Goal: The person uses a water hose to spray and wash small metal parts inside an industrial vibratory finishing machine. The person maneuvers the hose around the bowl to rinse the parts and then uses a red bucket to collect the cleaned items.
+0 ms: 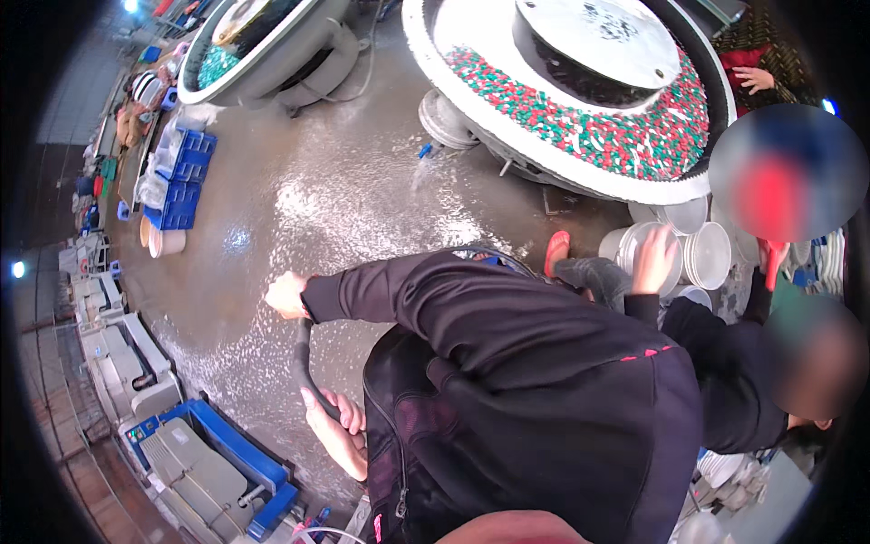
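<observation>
A dark grey hose [303,358] curves between my hands, left of my black jacket. My right hand [286,296], at the end of the long black sleeve, is closed around its upper part. Lower down, my left hand [337,424] wraps its fingers round the same hose, the forearm partly hidden behind my jacket. Below and around both hands lies the wet concrete floor [240,299], with shiny water and pale specks on it. Whether water comes from the hose cannot be made out.
A large round tub [580,136] with red, green and white pieces stands ahead; another tub [263,54] is far left. Blue crates [181,181] and grey machines [199,462] line the left. White buckets [702,254] and co-workers, one hand [654,258] raised, are at right.
</observation>
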{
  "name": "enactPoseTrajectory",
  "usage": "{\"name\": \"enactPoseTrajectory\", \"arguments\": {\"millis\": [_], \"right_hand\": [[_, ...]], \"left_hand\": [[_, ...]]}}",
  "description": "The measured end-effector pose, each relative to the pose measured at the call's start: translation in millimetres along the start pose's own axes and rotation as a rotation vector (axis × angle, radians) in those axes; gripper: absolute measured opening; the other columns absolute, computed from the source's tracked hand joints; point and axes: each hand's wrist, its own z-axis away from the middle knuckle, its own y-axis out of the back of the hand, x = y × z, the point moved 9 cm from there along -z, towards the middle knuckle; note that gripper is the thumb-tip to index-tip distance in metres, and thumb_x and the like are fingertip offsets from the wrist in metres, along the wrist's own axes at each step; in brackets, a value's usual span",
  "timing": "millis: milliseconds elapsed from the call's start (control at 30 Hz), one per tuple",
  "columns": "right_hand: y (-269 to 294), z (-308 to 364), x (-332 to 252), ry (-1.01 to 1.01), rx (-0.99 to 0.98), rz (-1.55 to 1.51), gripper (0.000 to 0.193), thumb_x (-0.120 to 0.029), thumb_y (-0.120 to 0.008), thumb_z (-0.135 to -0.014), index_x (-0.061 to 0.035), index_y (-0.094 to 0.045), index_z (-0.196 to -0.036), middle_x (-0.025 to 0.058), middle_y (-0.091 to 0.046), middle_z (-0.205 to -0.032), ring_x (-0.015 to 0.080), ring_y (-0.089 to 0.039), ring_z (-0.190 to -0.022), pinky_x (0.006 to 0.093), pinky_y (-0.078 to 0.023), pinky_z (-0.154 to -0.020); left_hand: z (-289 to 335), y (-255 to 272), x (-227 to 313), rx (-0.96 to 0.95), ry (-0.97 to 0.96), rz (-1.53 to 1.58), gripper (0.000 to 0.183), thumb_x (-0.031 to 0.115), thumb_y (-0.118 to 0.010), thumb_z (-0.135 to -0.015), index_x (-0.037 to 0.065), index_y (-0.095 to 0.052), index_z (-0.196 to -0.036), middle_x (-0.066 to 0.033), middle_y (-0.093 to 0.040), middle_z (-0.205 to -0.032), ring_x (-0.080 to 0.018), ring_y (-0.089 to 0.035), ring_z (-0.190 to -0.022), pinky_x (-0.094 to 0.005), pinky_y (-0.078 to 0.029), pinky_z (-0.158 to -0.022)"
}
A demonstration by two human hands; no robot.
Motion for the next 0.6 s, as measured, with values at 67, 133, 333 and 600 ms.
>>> {"name": "enactPoseTrajectory", "arguments": {"millis": [67, 133, 333, 600], "right_hand": [[-11.1, 10.8, 11.3, -0.039, -0.103, -0.068, 0.015, -0.015, -0.058, -0.064, -0.004, -0.065, -0.072, 0.0154, -0.063, -0.073, 0.0297, -0.063, -0.074, 0.0379, -0.049, -0.063], [-5.0, 13.8, 24.7, -0.069, -0.026, -0.136, 0.014, -0.015, -0.058, -0.064, -0.0044, -0.064, -0.07, 0.0137, -0.063, -0.071, 0.0294, -0.062, -0.072, 0.0383, -0.048, -0.064], [-2.4, -0.1, 57.9, -0.172, 0.172, -0.065, 0.031, -0.019, -0.057, -0.066, 0.0019, -0.056, -0.089, 0.0204, -0.057, -0.088, 0.0316, -0.058, -0.081, 0.0424, -0.043, -0.062], [26.7, 20.3, 94.0, -0.27, 0.288, 0.012, 0.037, -0.018, -0.054, -0.068, 0.0047, -0.051, -0.097, 0.0221, -0.052, -0.095, 0.0339, -0.053, -0.088, 0.0466, -0.041, -0.071]], "left_hand": [[-5.4, 0.5, -9.7, -0.051, 0.019, -0.021, 0.041, 0.047, -0.043, -0.087, 0.01, -0.037, -0.069, 0.0024, -0.027, -0.043, -0.0058, -0.02, -0.031, -0.0209, -0.015, -0.029], [-13.7, -5.0, -14.3, -0.108, 0.034, -0.049, 0.041, 0.047, -0.042, -0.087, 0.01, -0.039, -0.07, 0.0026, -0.028, -0.042, -0.0057, -0.02, -0.031, -0.0212, -0.013, -0.029], [-24.1, -34.4, -6.5, -0.178, 0.063, -0.049, 0.042, 0.044, -0.039, -0.089, 0.007, -0.035, -0.069, 0.0004, -0.028, -0.043, -0.0074, -0.024, -0.032, -0.0214, -0.018, -0.03], [-37.7, -67.6, -10.8, -0.317, 0.122, -0.021, 0.042, 0.043, -0.038, -0.09, 0.007, -0.035, -0.069, -0.0001, -0.028, -0.042, -0.0076, -0.022, -0.03, -0.0215, -0.017, -0.028]]}}
